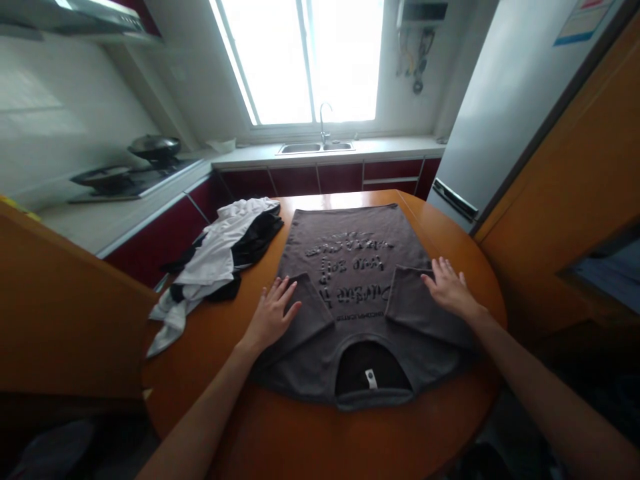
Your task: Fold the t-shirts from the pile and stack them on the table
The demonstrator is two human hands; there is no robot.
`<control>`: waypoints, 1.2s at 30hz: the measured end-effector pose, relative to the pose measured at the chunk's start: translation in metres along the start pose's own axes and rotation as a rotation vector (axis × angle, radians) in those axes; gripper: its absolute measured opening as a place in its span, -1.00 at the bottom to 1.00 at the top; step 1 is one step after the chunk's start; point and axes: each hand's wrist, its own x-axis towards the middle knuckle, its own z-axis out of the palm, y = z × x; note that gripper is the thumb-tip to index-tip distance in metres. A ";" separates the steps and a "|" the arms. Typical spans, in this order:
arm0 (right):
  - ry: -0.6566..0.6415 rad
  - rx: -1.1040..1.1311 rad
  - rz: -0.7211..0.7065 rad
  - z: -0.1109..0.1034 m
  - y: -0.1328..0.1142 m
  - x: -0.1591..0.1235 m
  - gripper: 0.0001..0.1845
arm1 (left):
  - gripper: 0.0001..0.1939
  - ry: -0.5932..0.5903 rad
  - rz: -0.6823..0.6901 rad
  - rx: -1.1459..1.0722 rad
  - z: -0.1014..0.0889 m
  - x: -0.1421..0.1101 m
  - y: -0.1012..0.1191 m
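Observation:
A dark grey T-shirt (360, 267) lies face up on the round wooden table (280, 440), its collar towards me and its hem at the far side. Both sleeves are turned inward over the printed front. My left hand (274, 312) rests with spread fingers at the shirt's left edge, by the folded left sleeve (307, 310). On the other side, my right hand (449, 287) lies open at the outer edge of the folded right sleeve (413, 300). A white tag (371, 379) shows inside the neck opening.
White and black clothes (215, 253) lie heaped at the table's left edge. Beyond the table are a counter with a sink (315, 147), a stove (135, 180) with pans at left, and a fridge (490, 100) at right.

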 end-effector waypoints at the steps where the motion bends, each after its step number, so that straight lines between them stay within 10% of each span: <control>1: 0.041 -0.010 -0.075 0.000 -0.014 -0.006 -0.20 | -0.38 -0.031 0.005 0.010 0.003 -0.001 0.000; 8: 0.052 -0.035 -0.239 0.035 -0.089 -0.052 -0.30 | -0.37 -0.098 0.019 0.047 0.001 -0.007 0.003; 18: 0.059 -0.015 -0.251 0.046 -0.091 -0.058 -0.30 | -0.37 -0.128 0.202 -0.007 0.000 -0.018 0.065; 36: 0.006 0.024 -0.268 0.046 -0.088 -0.058 -0.29 | -0.35 -0.214 0.326 -0.038 -0.005 -0.025 0.072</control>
